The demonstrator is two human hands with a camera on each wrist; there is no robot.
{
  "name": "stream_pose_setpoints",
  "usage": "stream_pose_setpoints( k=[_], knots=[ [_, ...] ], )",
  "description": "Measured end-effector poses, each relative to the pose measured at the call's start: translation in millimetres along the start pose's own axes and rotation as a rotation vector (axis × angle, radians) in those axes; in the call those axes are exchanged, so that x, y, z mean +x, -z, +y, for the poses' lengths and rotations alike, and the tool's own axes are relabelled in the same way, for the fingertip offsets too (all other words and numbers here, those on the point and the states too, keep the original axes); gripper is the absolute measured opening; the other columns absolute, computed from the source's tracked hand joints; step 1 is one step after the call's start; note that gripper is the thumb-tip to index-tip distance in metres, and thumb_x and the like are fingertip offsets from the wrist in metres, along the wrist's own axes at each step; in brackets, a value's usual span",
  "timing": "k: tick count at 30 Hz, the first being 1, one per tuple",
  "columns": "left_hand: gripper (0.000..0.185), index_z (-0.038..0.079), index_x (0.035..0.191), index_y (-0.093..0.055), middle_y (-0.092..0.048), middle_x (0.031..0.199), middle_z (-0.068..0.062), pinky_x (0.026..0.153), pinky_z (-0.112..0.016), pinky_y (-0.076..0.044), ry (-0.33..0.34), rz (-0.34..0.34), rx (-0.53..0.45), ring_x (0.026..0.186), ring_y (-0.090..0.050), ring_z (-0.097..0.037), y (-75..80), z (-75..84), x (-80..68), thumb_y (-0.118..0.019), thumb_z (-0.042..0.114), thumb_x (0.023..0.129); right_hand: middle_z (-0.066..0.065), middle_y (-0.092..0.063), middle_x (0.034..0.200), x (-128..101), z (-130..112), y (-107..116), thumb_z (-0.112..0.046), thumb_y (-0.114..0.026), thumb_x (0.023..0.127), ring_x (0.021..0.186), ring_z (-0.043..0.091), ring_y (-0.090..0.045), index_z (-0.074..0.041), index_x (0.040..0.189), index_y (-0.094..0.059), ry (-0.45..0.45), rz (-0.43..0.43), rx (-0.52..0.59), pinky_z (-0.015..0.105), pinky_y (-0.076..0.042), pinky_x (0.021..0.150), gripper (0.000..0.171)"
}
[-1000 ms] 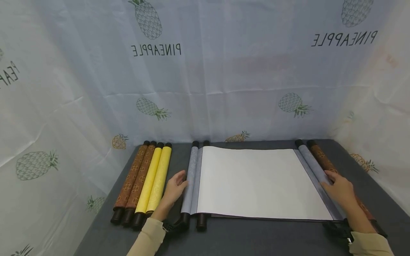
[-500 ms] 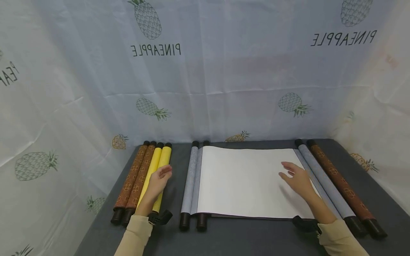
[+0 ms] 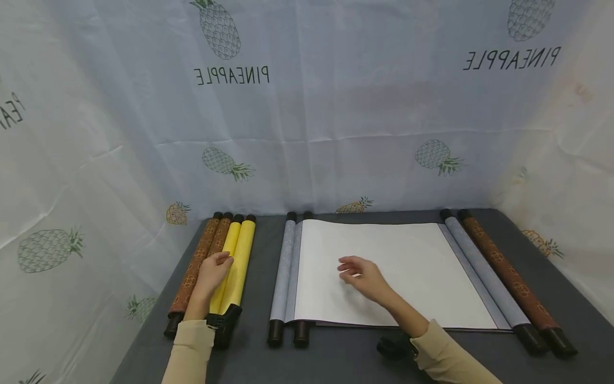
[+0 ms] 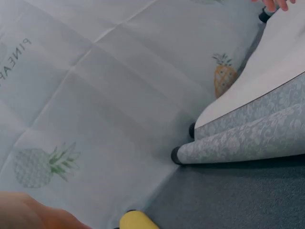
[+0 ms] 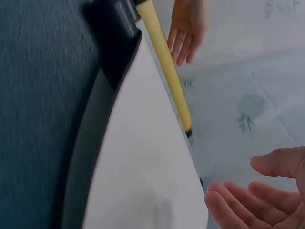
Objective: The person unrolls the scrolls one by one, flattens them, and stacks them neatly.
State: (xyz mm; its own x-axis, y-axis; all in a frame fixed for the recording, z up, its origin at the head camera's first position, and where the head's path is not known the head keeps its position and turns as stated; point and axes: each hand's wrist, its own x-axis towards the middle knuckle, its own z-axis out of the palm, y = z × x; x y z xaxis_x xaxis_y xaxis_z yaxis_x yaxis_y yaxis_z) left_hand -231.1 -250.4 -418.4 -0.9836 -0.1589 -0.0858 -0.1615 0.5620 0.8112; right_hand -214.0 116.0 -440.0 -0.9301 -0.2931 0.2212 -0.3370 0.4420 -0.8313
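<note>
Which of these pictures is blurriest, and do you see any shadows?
Right wrist view: blurriest, with the pale pineapple-print cloth curtain smeared; head view: mostly clear, with a faint soft shadow on the unrolled rectangular white paper-like sheet; left wrist view: slightly hazy, though the grey-blue cylindrical fabric-like roll shows its floral pattern.

A pale curtain (image 3: 355, 106) with printed pineapples (image 3: 219, 29) and mirrored lettering (image 3: 232, 76) hangs behind a dark table (image 3: 336, 365).
</note>
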Motion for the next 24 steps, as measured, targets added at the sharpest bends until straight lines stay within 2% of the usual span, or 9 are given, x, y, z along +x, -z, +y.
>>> stream_pose_setpoints(
  k=[3,6,9,11,14,19,24],
  knots=[
    [0.048,-0.009,0.142,-0.039,-0.045,0.14,-0.035,0.102,-0.056,-0.043,0.039,0.004,0.014,0.127,-0.046,-0.048,5.8,-4.3,0.6,-0.041,0.016,0.101,0.027,-0.07,0.105,1.8,-12.9,-27.1,-0.004,-0.065,0.087,0.09,0.032,-0.071,0.012,0.12,-0.058,-0.006,-0.108,0.139,0.022,-0.058,0.069,0.037],
    [0.05,-0.008,0.144,-0.035,-0.039,0.144,-0.035,0.105,-0.056,-0.04,0.069,0.002,-0.008,0.13,-0.042,-0.048,9.9,-6.3,1.1,-0.04,0.017,0.102,0.03,-0.068,0.106,2.5,-26.8,-50.9,-0.005,-0.062,0.089,0.091,0.035,-0.071,0.013,0.121,-0.056,-0.013,-0.194,0.252,0.027,-0.059,0.07,0.037],
    [0.052,-0.008,0.146,-0.032,-0.035,0.147,-0.035,0.106,-0.057,-0.039,0.091,-0.009,-0.018,0.132,-0.039,-0.049,13.6,-6.8,0.7,-0.04,0.019,0.102,0.035,-0.065,0.108,3.6,-41.3,-70.5,-0.003,-0.058,0.091,0.095,0.042,-0.069,0.016,0.123,-0.053,-0.009,-0.265,0.353,0.033,-0.06,0.074,0.038],
    [0.053,-0.008,0.147,-0.03,-0.032,0.148,-0.034,0.107,-0.057,-0.039,0.102,-0.027,-0.011,0.133,-0.038,-0.049,15.9,-8.5,1.0,-0.04,0.02,0.102,0.038,-0.063,0.11,5.5,-49.2,-82.5,-0.003,-0.057,0.091,0.097,0.046,-0.067,0.019,0.124,-0.051,0.001,-0.308,0.404,0.035,-0.06,0.077,0.039],
    [0.056,-0.009,0.147,-0.028,-0.03,0.149,-0.034,0.107,-0.057,-0.038,0.105,-0.065,0.018,0.134,-0.036,-0.05,18.8,-10.8,1.6,-0.04,0.023,0.102,0.039,-0.062,0.113,8.1,-59.5,-102.0,-0.002,-0.056,0.092,0.101,0.048,-0.065,0.02,0.125,-0.049,-0.038,-0.355,0.477,0.037,-0.06,0.08,0.041],
    [0.058,-0.009,0.147,-0.027,-0.027,0.15,-0.034,0.108,-0.059,-0.036,0.109,-0.114,0.044,0.135,-0.034,-0.05,21.6,-9.8,1.5,-0.04,0.026,0.103,0.036,-0.062,0.116,10.2,-79.5,-136.5,0.0,-0.057,0.09,0.104,0.045,-0.065,0.017,0.126,-0.049,-0.199,-0.388,0.567,0.039,-0.059,0.083,0.041],
    [0.061,-0.008,0.148,-0.025,-0.022,0.153,-0.033,0.11,-0.061,-0.033,0.104,-0.185,0.066,0.137,-0.031,-0.051,22.7,-7.1,3.2,-0.04,0.031,0.103,0.031,-0.063,0.116,16.5,-93.0,-165.2,0.001,-0.058,0.09,0.106,0.042,-0.065,0.015,0.126,-0.051,-0.357,-0.351,0.605,0.044,-0.057,0.086,0.039]
  ],
)
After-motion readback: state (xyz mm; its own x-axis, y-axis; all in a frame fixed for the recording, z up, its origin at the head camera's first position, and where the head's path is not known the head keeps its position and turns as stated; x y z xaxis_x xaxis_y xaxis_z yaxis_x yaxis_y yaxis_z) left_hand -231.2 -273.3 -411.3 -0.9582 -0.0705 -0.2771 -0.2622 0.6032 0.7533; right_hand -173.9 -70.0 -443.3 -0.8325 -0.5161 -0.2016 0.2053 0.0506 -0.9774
